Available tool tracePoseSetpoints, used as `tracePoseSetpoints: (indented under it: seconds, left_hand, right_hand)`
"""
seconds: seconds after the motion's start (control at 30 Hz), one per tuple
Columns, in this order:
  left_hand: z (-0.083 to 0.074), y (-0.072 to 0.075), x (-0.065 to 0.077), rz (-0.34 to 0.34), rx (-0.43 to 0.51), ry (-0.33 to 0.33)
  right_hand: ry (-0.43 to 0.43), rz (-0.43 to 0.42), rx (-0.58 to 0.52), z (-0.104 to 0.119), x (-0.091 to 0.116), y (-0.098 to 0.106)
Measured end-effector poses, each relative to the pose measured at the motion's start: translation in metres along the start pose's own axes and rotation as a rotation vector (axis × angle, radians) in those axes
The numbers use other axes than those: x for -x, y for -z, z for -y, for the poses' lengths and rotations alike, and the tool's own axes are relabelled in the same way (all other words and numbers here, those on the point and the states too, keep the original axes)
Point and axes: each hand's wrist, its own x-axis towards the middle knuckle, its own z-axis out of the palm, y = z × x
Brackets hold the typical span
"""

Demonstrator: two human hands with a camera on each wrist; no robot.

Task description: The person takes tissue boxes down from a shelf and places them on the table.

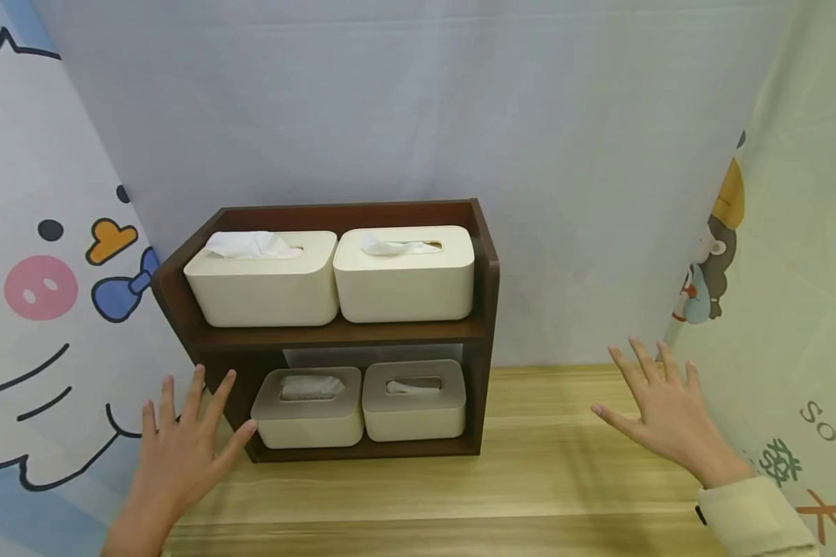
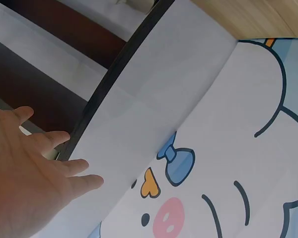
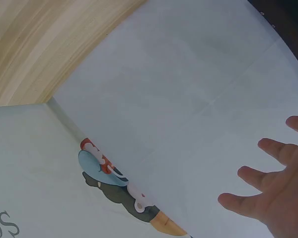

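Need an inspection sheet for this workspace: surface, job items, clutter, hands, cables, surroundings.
Surface: light wood-grain tabletop, visible at the front and right.
Job items: dark brown two-tier shelf unit holding four cream, rounded tissue boxes: upper-left box, upper-right box, lower-left box, lower-right box. Tissue shows at each slot; lower lids look greyer.
Clutter: nothing seen.
Left hand: spread, holding nothing, near the unit's left side; contact can't be told.
Right hand: spread, holding nothing, out to the unit's right.
Cables: nothing seen.
Surroundings: plain pale grey backdrop; cartoon-printed white-and-blue left panel; pale printed right panel.
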Motion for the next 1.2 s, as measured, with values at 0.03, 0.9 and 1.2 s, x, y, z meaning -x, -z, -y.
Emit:
tracePoseSetpoints:
  seconds: [0.03, 0.9, 1.2]
  left_hand:
    - [0.0, 0.001, -0.001, -0.005, -0.001, -0.002]
    - [-0.007, 0.061, -0.053, -0.358, -0.044, -0.115]
    - [-0.005, 0.075, -0.076, -0.345, -0.047, -0.094]
  right_hand:
    - [0.006, -0.01, 0.006, 0.001, -0.002, 0.001]
    - [0.22, -0.278, -0.029, 0.065, -0.085, 0.052]
    - [0.272, -0.296, -0.085, 0.092, -0.116, 0.063]
